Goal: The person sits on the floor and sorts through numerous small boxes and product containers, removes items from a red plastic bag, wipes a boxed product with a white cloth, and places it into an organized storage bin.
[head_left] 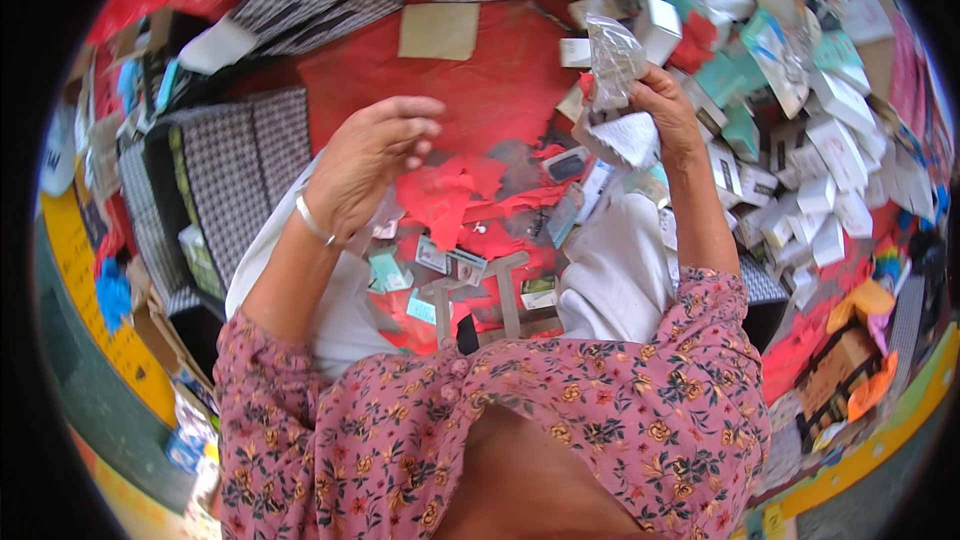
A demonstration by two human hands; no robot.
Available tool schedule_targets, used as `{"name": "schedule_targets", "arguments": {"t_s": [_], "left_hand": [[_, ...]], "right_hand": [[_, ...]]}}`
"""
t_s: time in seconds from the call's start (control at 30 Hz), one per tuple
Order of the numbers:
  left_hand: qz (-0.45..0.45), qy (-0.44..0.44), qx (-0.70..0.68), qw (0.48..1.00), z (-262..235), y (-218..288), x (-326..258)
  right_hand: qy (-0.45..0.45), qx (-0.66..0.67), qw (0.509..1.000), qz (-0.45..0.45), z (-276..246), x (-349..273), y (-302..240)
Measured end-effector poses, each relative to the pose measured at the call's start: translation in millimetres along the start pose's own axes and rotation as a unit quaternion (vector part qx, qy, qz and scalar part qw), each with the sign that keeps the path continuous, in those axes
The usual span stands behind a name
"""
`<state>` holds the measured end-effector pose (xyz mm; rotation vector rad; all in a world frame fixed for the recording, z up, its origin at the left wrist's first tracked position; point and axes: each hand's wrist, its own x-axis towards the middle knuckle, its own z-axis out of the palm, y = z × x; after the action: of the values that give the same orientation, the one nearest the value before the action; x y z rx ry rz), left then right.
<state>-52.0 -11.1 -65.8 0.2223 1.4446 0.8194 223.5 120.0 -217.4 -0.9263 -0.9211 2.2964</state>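
My right hand [668,112] is closed on a clear plastic wrapper [614,60], pinched between thumb and fingers. Just under those fingers hangs a whitish crumpled piece [632,138]; whether the hand grips it too I cannot tell. My left hand [380,145], with a bangle at the wrist, is raised over my lap. Its fingers are loosely bent and apart, with nothing in them. Between my knees lie torn red sheet scraps [450,195], a dark oval object [566,164] and several small printed boxes [450,260].
White and green small cartons [835,150] are heaped on the right. Checkered bags or panels [245,160] stand at the left and along the back. A beige square card [438,31] lies on the red ground sheet [350,80]. Yellow-edged borders curve along both sides.
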Motion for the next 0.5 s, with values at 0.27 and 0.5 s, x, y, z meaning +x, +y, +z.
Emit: {"name": "schedule_targets", "arguments": {"t_s": [0.27, 0.5], "left_hand": [[0.004, -0.015, 0.042, 0.999, 6, 0, -1], [0.029, 0.001, 0.039, 0.999, -1, -8, 4]], "right_hand": [[-0.226, 0.092, 0.961, 0.132, 102, 8, 2], [-0.27, 0.054, 0.943, 0.185, 123, 11, 21]]}}
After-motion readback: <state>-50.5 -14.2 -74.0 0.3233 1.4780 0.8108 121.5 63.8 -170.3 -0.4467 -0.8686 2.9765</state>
